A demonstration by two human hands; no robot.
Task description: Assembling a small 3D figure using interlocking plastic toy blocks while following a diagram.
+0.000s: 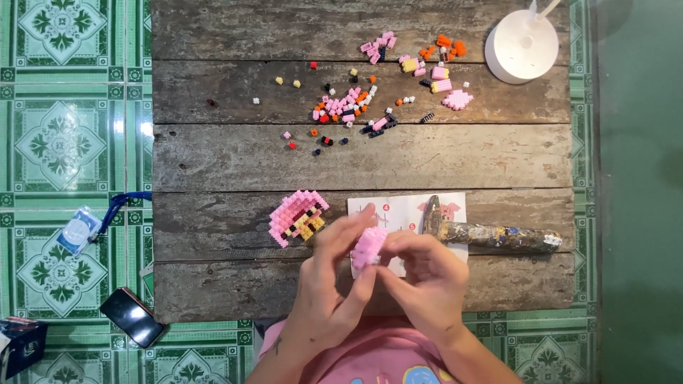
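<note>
Both hands pinch the small pink block piece point(368, 247) just above the tabletop point(356, 160): left hand point(329, 281) closed round its side, right hand point(427, 281) fingertips on it. I'd keep the grip firm and press squarely so nothing pops apart.

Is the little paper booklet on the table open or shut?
Open: the booklet lies spread flat, pages up, with a hammer across it.

On the table point(213, 156), taking the instruction sheet point(405, 210) as landmark: my hands hold a block piece point(368, 247) over it, a built section point(297, 217) left, hammer point(491, 235) on its right, loose bricks point(370, 92) beyond.
</note>
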